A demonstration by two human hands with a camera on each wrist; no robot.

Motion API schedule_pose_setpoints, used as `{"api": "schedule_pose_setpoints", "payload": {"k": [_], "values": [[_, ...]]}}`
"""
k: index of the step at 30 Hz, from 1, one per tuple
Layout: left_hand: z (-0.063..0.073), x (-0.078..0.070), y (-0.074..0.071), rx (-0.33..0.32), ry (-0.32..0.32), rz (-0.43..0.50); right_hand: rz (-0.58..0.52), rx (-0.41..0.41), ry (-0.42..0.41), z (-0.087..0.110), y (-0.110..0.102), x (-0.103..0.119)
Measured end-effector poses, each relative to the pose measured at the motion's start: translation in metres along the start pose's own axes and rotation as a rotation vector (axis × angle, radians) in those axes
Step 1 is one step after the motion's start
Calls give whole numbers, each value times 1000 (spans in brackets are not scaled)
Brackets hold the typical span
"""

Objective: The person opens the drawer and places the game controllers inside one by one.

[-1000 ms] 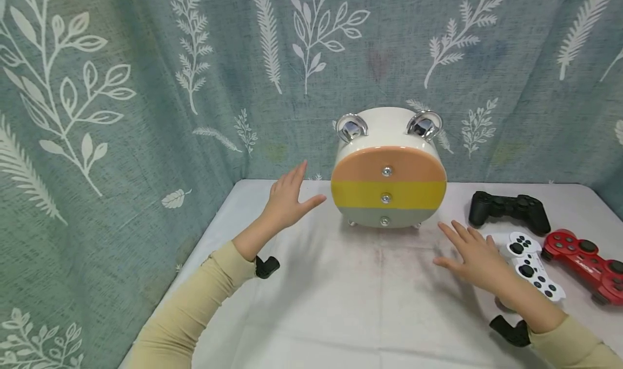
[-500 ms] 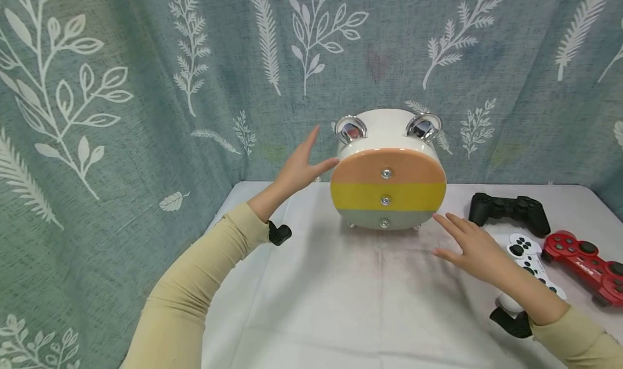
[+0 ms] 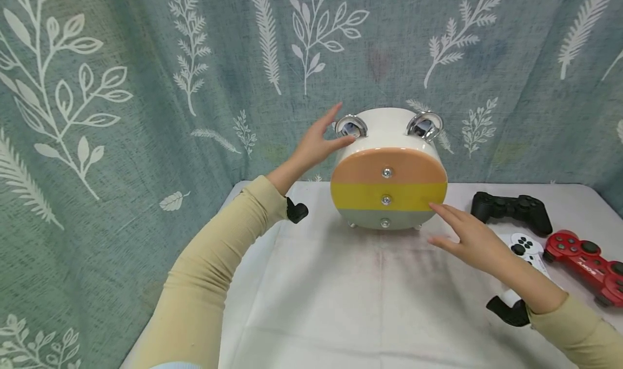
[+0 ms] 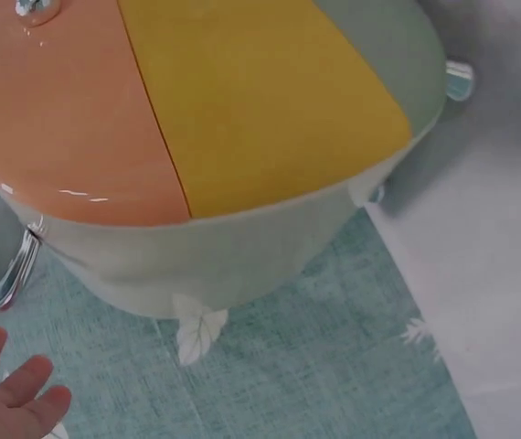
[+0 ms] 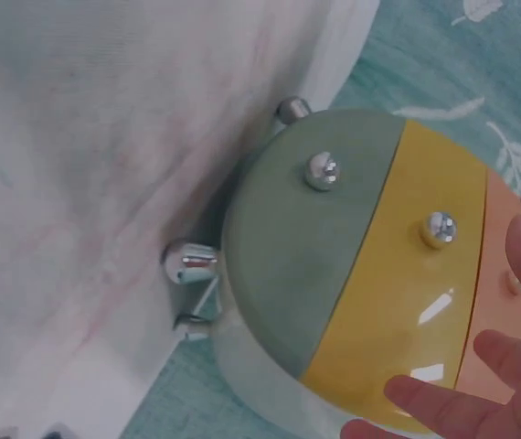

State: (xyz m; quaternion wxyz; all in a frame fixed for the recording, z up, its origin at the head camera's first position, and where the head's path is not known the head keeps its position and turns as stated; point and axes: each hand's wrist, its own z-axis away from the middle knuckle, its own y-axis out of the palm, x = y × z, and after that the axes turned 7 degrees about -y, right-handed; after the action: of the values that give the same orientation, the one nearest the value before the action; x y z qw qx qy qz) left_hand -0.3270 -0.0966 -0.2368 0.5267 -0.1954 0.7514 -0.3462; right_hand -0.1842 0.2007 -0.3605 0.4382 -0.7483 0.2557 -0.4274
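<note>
A round white chest of drawers [image 3: 370, 190], shaped like an alarm clock, stands at the back of the table. Its front has an orange, a yellow and a grey-green drawer, each with a silver knob. My left hand [image 3: 313, 147] is raised beside the left silver bell [image 3: 351, 127], fingers extended and thumb apart; the left wrist view shows a gap between fingertips and bell. In front of the chest's lower right edge, my right hand [image 3: 474, 242] is held with fingers outstretched. Whether it touches the chest is unclear. Neither hand holds anything.
On the right of the white-covered table [image 3: 331, 304] lie a black game controller [image 3: 511, 209], a white game controller [image 3: 528, 250] partly behind my right forearm, and a red game controller [image 3: 586, 266]. A green leaf-patterned curtain [image 3: 219, 60] hangs behind and at left.
My left hand has risen and moved right, from beside the chest's left side to its left bell. My right hand has shifted slightly up toward the chest.
</note>
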Motion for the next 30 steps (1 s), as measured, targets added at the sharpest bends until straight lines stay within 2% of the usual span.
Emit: {"api": "schedule_pose_setpoints", "payload": {"k": [4, 8, 11, 15, 24, 30], "values": [[-10, -3, 5, 17, 13, 0, -4, -9, -1, -4, -4, 2], [-19, -2, 11, 40, -14, 23, 6, -5, 12, -7, -6, 3], [-24, -2, 16, 36, -38, 41, 10, 5, 25, -8, -8, 3], [-28, -2, 23, 13, -33, 91, 10, 10, 28, -9, -11, 3], [-29, 2, 31, -13, -9, 191, -18, 9, 16, -12, -15, 6], [-26, 2, 32, -10, -19, 199, -69, 9, 19, -17, -17, 6]]}}
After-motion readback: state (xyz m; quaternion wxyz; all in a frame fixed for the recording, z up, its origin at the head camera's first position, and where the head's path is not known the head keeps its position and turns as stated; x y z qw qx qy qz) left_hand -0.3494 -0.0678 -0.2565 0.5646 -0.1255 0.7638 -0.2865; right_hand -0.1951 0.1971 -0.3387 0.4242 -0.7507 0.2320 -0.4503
